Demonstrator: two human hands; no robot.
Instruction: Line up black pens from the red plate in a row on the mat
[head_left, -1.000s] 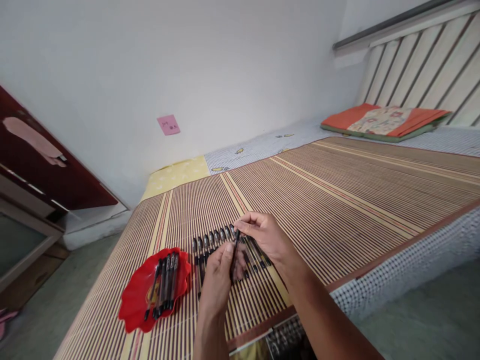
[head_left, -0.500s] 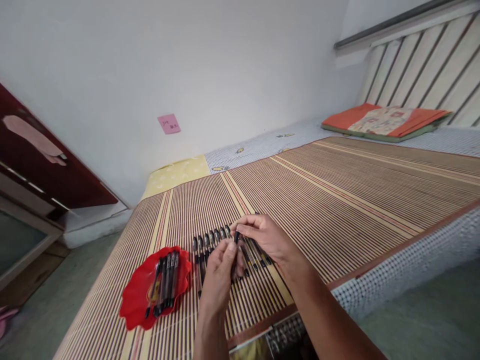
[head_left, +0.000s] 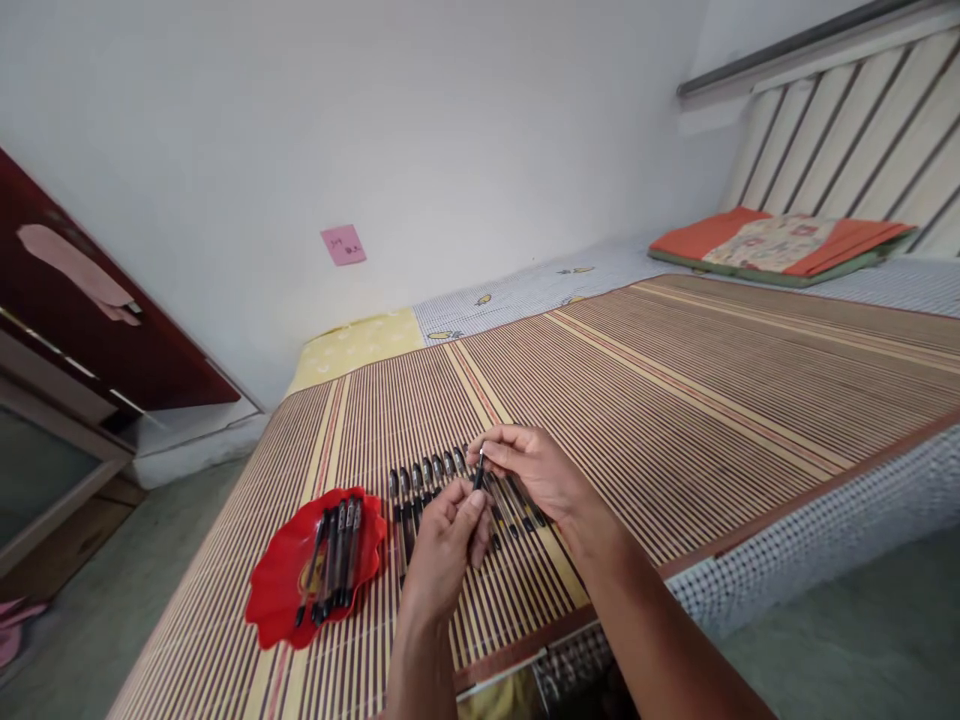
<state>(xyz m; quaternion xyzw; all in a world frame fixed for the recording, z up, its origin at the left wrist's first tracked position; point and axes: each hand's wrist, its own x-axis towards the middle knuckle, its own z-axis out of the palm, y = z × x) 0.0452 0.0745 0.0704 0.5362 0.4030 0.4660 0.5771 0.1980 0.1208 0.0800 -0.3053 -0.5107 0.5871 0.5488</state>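
Both hands meet over a row of black pens (head_left: 424, 476) laid side by side on a striped bamboo mat (head_left: 675, 400). My left hand (head_left: 444, 545) is closed around the lower part of one black pen (head_left: 478, 476). My right hand (head_left: 525, 470) pinches the top end of that same pen with thumb and forefinger. The pen stands nearly upright between the two hands, just above the row. A red scalloped plate (head_left: 281, 600) lies to the left of my left hand and holds several more black pens (head_left: 334, 560).
The mat covers a bed with a slatted headboard (head_left: 847, 120) at the far right. An orange cushion (head_left: 780, 240) lies near the headboard. A pink note (head_left: 343, 244) sticks to the white wall. A dark red cabinet (head_left: 82, 320) stands at left, beside the floor (head_left: 90, 640).
The two hands have closed in on each other along the pen, the right hand's pinch now sitting just above the left fingers. The view has shifted slightly.
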